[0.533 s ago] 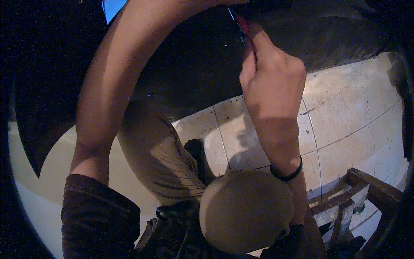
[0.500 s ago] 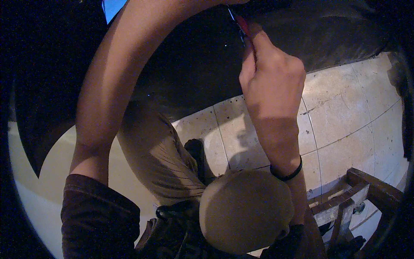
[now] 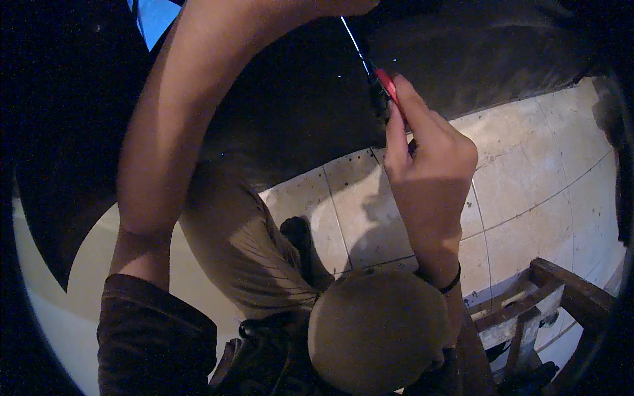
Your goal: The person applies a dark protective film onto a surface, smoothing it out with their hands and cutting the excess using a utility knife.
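Note:
My right hand is closed round the red-and-black handle of a screwdriver. Its thin, shiny metal shaft points up and away toward my left hand. Only the edge of my left hand shows at the top of the picture; its fingers are cut off, so what it touches or holds is hidden. Beneath both hands stretches a large dark surface, mostly too dim to make out, with a few small bright specks on it.
Pale floor tiles with dark spots lie beyond the dark surface's near edge. A worn wooden frame stands at lower right. My bent knee and other leg are below. A bright blue patch shows at upper left.
My right hand has drawn back toward me and slightly right with the screwdriver, so more of the shaft and red handle shows. My left arm has barely shifted.

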